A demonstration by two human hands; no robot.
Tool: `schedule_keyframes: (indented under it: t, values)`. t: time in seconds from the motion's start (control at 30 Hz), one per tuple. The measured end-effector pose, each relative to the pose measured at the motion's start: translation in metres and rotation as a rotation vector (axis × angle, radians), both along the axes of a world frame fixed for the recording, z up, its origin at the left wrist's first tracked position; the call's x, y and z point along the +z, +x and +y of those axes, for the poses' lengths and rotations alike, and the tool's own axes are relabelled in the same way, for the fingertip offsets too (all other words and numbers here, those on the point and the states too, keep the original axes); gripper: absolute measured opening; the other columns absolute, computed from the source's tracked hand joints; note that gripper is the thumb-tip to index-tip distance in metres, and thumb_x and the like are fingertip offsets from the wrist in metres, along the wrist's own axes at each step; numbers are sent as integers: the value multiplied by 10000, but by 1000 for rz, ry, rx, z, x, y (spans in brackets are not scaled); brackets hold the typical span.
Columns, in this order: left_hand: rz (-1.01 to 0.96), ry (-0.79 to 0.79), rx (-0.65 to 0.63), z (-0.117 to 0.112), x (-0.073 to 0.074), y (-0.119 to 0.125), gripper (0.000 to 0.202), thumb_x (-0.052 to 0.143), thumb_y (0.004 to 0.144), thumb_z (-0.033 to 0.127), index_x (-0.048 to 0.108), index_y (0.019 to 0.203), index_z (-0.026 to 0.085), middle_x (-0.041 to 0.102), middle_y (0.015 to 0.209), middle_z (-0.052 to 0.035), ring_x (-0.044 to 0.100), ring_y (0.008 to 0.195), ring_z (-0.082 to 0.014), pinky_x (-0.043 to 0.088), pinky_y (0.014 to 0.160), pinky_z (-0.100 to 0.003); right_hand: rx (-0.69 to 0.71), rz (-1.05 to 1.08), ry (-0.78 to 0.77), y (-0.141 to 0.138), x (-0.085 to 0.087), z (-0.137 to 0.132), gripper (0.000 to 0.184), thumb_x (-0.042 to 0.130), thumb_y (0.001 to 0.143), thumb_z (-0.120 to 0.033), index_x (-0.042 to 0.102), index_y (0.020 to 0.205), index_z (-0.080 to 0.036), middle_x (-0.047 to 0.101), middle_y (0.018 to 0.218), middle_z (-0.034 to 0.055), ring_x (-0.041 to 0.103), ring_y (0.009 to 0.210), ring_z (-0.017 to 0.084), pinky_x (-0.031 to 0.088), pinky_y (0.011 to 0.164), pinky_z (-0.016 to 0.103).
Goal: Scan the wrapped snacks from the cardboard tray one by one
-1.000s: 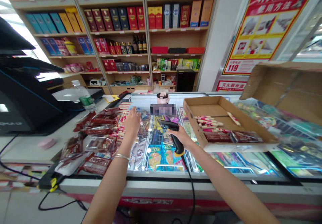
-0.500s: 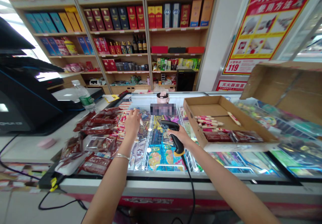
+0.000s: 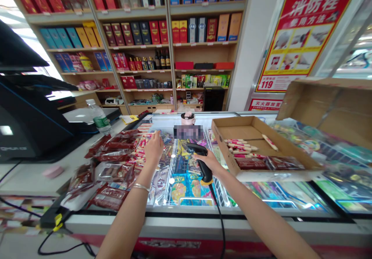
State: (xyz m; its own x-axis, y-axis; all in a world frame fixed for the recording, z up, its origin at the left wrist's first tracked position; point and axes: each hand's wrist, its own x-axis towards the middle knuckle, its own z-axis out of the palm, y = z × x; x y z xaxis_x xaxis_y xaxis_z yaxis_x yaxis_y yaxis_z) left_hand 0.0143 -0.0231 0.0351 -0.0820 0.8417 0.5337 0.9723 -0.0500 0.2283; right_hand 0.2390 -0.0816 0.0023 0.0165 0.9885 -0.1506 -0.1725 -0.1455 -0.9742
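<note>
While the right hand (image 3: pixel 210 162) grips one barcode scanner (image 3: pixel 204 170), the left hand's (image 3: pixel 154 149) open fingers (image 3: pixel 152 135) hover over sausages (image 3: pixel 138 144).

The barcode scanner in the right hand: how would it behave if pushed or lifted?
The barcode scanner looks light and stiff, being hard plastic. Its pistol shape would probably tip when pushed, and its black cord may tug at it.

The white desk (image 3: pixel 29 181) carries a pink pad (image 3: pixel 52 171), a water bottle (image 3: pixel 99 117) and red packets (image 3: pixel 109 197), the packets lying in a loose spread. The adjoining freezer (image 3: pixel 186 216) carries a pink mug (image 3: pixel 188 118) and a cardboard box (image 3: pixel 279 175).
</note>
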Motion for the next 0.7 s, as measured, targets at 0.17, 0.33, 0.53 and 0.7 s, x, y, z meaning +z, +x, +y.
schedule_keyframes:
  t: [0.17, 0.33, 0.53, 0.7]
  values:
    - [-10, 22, -34, 0, -4, -2, 343, 389, 908, 364, 498, 1212, 249, 619, 1163, -80, 635, 883, -225, 438, 684, -293, 4, 7, 17, 1, -2, 0, 408, 758, 614, -242, 543, 944, -137, 600, 629, -10, 550, 423, 105, 451, 401, 214]
    - [-52, 65, -99, 7, -11, -5, 330, 382, 906, 272, 484, 1218, 242, 636, 1131, -69, 634, 907, -222, 427, 712, -288, 0, -14, 43, 1, -2, -2, 404, 759, 618, -240, 546, 944, -132, 606, 621, -3, 560, 425, 115, 447, 394, 212]
    - [-59, 26, -126, 13, -13, -6, 401, 362, 893, 221, 451, 1283, 223, 663, 1049, -101, 641, 866, -246, 419, 705, -307, 12, -42, 55, 1, -7, 1, 356, 740, 616, -190, 542, 906, -131, 605, 607, -1, 563, 412, 127, 458, 397, 226]
    - [-82, 18, -126, 12, -10, -8, 378, 394, 876, 229, 485, 1243, 235, 682, 952, -85, 639, 827, -240, 400, 682, -297, 2, -43, 58, 2, -10, 1, 350, 755, 602, -184, 551, 881, -131, 618, 634, 6, 574, 423, 125, 476, 411, 228]
